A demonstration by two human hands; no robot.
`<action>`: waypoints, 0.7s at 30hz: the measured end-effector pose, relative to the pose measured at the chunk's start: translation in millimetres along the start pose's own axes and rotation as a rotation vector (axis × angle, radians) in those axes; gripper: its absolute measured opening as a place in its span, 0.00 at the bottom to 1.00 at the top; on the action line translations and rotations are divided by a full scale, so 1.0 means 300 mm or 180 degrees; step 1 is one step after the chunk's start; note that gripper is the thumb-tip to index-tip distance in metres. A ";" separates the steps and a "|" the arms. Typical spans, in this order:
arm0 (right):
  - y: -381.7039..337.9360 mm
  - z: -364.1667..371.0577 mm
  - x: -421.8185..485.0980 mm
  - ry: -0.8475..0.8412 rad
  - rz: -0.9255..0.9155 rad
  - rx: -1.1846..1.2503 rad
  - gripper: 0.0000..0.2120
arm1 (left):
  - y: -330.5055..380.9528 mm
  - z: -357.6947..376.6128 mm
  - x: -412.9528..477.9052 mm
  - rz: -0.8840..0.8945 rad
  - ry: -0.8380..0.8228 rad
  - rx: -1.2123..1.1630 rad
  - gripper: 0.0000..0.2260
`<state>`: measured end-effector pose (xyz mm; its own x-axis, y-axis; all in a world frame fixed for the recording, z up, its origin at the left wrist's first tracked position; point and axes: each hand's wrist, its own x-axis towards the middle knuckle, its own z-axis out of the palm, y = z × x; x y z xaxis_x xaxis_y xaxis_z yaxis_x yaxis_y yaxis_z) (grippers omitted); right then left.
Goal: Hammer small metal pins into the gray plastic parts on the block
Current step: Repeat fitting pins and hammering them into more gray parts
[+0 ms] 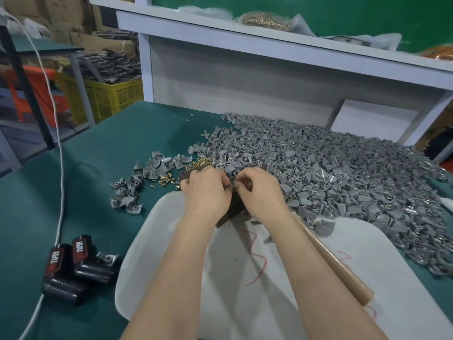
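Step in hand: seating a pin in a gray part on the block, ahead of the hammer blow (a judgement).
Left grip: left hand (208,190) rests on the block (234,209), fingers curled and pinching a gray part (232,188) at its top edge.
Right grip: right hand (262,192) has thumb and fingertips pinched together against that same part. The item is too small to see and is likely a pin.
Task stock: main heap of gray parts (343,168) on the bench (110,143), right of the block. Small cluster (137,182) lies left of it, with brass pins (166,179) just beside.
Hammer: tan handle (343,273) lies under the right forearm, head hidden.
Underlay: white board (159,278) beneath block and forearms, marked with red scribbles that cannot be read.
Method: stand the pin upright in its hole, keep the part flat on the block and clear the fingertips before striking. A tilted pin would likely bend.
Writing: "TAPER" in white on red labels on two black units (73,268) at the bench's near left.
Shelf: bag of brass hardware (264,20) above.
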<state>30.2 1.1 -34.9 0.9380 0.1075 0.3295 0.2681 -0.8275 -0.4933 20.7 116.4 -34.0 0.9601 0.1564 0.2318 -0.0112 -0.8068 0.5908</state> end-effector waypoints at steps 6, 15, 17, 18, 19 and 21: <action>-0.032 -0.005 -0.001 0.0005 -0.0192 -0.0437 0.05 | 0.002 0.001 -0.002 0.0022 0.0014 0.0011 0.04; -0.025 -0.057 0.020 -0.0325 0.0004 -0.0292 0.07 | 0.002 -0.002 -0.005 0.0025 0.0050 0.0017 0.04; 0.022 -0.096 0.010 -0.0233 0.0413 -0.0112 0.07 | 0.000 -0.002 -0.005 0.0004 0.0052 -0.0031 0.05; 0.047 -0.116 -0.001 -0.0264 0.0632 -0.0249 0.06 | -0.001 -0.002 -0.005 -0.0012 0.0058 -0.0048 0.06; 0.069 -0.129 -0.012 -0.0400 0.0825 -0.0568 0.07 | -0.001 -0.002 -0.006 -0.0029 0.0068 -0.0054 0.07; 0.096 -0.135 -0.029 -0.0755 0.1044 -0.1145 0.09 | 0.000 -0.001 -0.005 -0.0041 0.0096 -0.0034 0.07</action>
<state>21.0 -46.0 -19.4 0.9948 -0.1013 -0.0069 -0.1004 -0.9705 -0.2192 19.0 116.3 -34.3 0.9513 0.1842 0.2472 -0.0019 -0.7984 0.6022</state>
